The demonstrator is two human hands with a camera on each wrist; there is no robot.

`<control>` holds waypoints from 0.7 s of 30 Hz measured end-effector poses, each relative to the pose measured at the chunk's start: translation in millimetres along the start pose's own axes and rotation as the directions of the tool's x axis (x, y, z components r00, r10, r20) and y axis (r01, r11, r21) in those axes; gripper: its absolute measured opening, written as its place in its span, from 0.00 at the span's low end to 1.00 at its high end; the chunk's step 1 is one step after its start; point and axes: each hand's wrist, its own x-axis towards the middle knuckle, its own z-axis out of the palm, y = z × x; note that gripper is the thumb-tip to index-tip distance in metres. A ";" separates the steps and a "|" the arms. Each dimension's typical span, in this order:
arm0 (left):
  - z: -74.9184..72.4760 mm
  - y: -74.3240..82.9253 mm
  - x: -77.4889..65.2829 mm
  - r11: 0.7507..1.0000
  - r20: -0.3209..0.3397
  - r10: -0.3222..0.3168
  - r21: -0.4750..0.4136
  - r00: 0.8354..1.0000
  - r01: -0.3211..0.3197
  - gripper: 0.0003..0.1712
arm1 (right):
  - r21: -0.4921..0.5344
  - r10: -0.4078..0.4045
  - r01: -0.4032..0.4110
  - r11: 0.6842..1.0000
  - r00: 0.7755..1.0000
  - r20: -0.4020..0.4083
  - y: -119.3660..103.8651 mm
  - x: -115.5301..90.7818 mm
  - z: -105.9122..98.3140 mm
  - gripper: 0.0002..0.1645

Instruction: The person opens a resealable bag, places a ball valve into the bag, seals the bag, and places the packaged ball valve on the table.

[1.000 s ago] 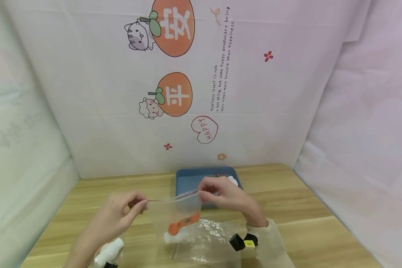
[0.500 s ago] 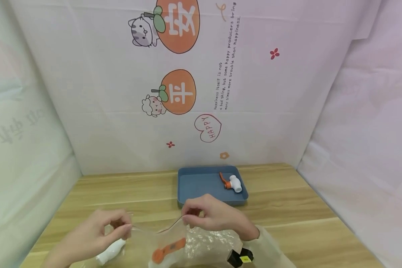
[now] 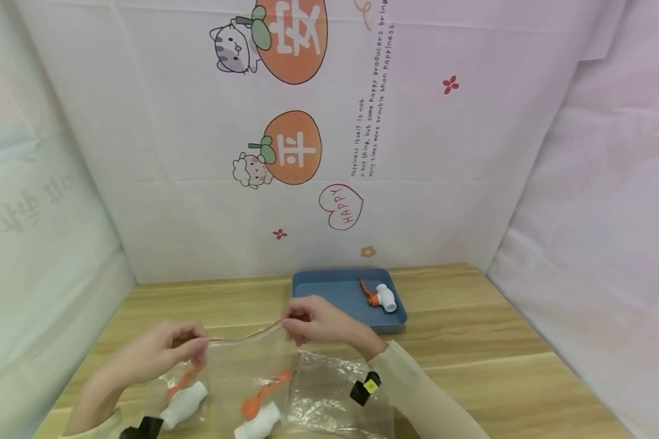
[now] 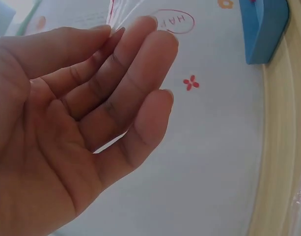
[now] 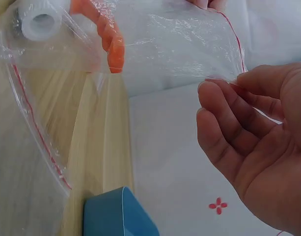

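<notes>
A clear zip bag [image 3: 236,360] hangs between my two hands, its red-lined top edge stretched from one to the other. Inside, low down, lies a ball valve [image 3: 259,421] with a white body and orange handle. My left hand [image 3: 167,349] pinches the left top corner between thumb and forefinger. At the opposite corner, my right hand [image 3: 315,320] pinches the edge the same way. In the right wrist view the valve's orange handle [image 5: 111,42] shows through the film, and the right hand [image 5: 256,118] has its other fingers loosely bent.
A second bagged ball valve [image 3: 183,402] lies on the table at the left, partly under my left hand. Another clear zip bag [image 3: 337,390] lies flat on the right. Behind, a blue tray [image 3: 329,299] holds a white-and-orange ball valve [image 3: 384,298]. Printed cloth walls surround the table.
Both hands have shifted left with the bag, dipping and then rising again. The tray's valve, earlier partly covered by my right hand, is now in full view.
</notes>
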 end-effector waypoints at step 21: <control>-14.1 -98.4 36.7 0.892 0.100 -0.451 0.023 0.887 0.451 0.10 | -0.115 0.451 -0.454 0.884 0.891 -0.049 40.9 81.4 24.5 0.10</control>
